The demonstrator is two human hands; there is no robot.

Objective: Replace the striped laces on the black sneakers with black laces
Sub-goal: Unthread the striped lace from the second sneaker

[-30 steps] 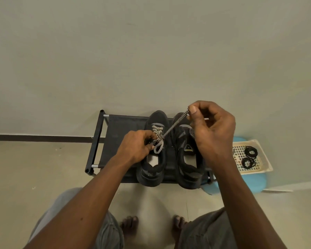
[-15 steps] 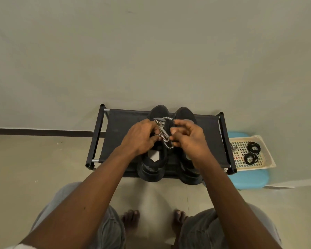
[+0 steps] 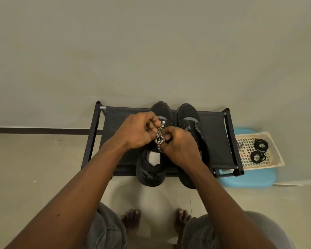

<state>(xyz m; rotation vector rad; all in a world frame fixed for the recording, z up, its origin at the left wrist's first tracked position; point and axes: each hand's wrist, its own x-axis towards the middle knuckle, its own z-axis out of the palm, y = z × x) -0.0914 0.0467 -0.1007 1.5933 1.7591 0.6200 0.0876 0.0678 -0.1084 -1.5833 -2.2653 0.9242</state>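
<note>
We see two black sneakers side by side on a low black shoe rack [image 3: 115, 123] that stands against the wall, toes toward the wall and heels hanging over the near edge. The left sneaker [image 3: 152, 169] carries the striped lace [image 3: 160, 137], which is bunched in a small tangle above its open mouth. The right sneaker [image 3: 188, 112] sits just beside it, its near half hidden under the right forearm.

Both hands meet over the left sneaker. The left grip [image 3: 138, 130] has its fingers curled and pinches the upper part of the striped lace from the left. The right grip [image 3: 180, 146] is curled too and pinches the lower part from the right, with a short end of the lace poking out below its fingers. The two come close to touching; we cannot tell which eyelet the lace passes through.

To the right of the rack, a cream basket [image 3: 275, 159] rests on a blue stool [image 3: 248, 180]. In it lie two coils of black laces [image 3: 261, 145], one just beyond the other. Two bare feet [image 3: 131, 218] rest on the floor in front of the rack, between knees in grey cloth
</note>
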